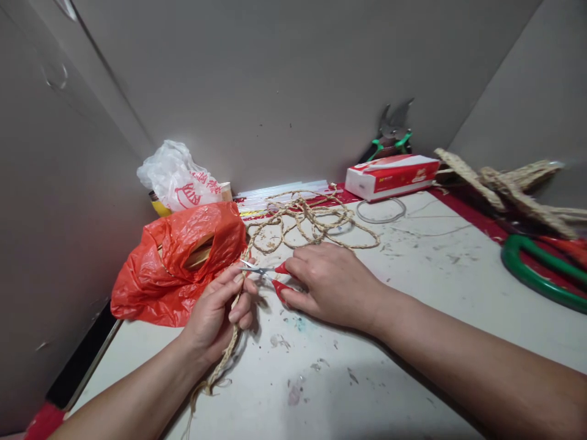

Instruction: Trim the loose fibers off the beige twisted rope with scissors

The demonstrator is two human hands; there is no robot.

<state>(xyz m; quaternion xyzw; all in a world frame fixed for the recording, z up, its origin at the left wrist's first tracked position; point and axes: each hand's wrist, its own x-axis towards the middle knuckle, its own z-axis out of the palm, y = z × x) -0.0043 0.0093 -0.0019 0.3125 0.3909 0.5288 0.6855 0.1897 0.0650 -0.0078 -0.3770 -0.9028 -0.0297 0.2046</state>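
A thin braided straw cord [230, 345] runs through my left hand [224, 308], pinched between thumb and fingers. Its frayed tail hangs below the hand towards the front edge. Beyond the fingers the cord continues into a loose tangle of loops on the table. My right hand [323, 284] has its fingers in the red handles of small scissors [262, 270]. The blades are parted and point left, at the cord just above my left fingertips. Whether they touch the cord is too small to tell.
An orange plastic bag [158, 275] lies left, a white bag [177, 177] behind it. At the back are a red-and-white box [392, 176], a wire ring [381, 219] and pruning shears [392, 131]. Straw braids [527, 198] and a green handle [541, 275] lie right.
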